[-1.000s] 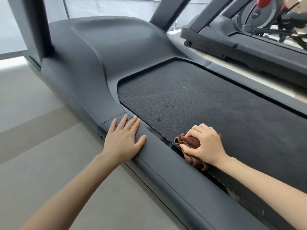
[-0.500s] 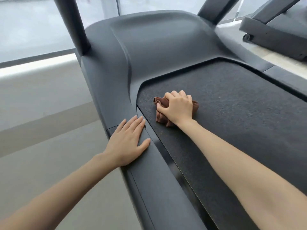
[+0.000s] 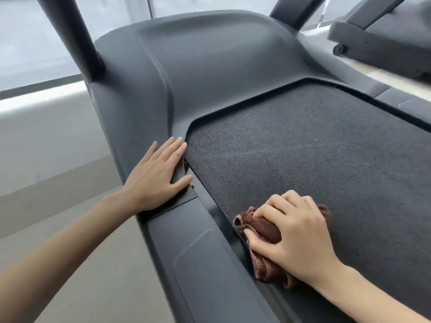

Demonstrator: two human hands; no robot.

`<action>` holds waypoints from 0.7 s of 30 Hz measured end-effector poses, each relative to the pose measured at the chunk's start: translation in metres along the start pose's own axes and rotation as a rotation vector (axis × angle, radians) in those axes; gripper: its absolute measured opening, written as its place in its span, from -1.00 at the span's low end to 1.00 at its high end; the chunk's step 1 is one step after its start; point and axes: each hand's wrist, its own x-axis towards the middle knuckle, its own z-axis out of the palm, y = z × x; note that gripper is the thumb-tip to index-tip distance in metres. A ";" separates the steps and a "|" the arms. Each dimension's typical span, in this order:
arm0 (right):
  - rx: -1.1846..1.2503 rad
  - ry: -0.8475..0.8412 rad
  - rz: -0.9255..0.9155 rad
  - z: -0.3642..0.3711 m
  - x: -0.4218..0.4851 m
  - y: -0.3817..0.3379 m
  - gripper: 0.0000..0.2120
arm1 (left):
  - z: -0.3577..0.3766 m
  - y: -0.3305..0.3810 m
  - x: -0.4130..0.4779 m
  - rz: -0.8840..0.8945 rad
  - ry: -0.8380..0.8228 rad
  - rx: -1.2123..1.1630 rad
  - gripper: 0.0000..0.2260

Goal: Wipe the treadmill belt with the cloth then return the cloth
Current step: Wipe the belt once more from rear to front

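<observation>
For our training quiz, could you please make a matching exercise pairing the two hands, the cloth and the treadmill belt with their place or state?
Things:
1. left hand
2. right hand
3. cloth
4. treadmill belt

Place or state:
A. dark and textured
B. brown, bunched up at the belt's edge
C. flat on the side rail
D. curled round the cloth

Pairs: 1-C, 2-D, 3-B, 4-A.

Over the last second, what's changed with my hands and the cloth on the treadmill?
The right hand swept the brown cloth forward to the front left corner of the belt by the motor cover, then drew it back along the left edge toward you. The left hand slid slightly forward along the side rail. Unchanged: the right hand grips the cloth, and the left lies flat.
</observation>
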 end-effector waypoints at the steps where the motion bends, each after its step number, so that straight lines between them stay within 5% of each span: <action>1: -0.005 0.004 0.015 0.005 0.005 -0.002 -0.75 | 0.000 -0.007 0.007 0.002 0.023 0.010 -0.21; 15: -0.227 0.084 0.322 0.143 0.207 -0.012 -0.59 | 0.011 -0.017 0.013 -0.159 0.168 0.038 -0.35; 21: -0.225 0.122 0.342 0.147 0.217 -0.015 -0.61 | 0.011 -0.017 0.014 -0.169 0.171 0.060 -0.37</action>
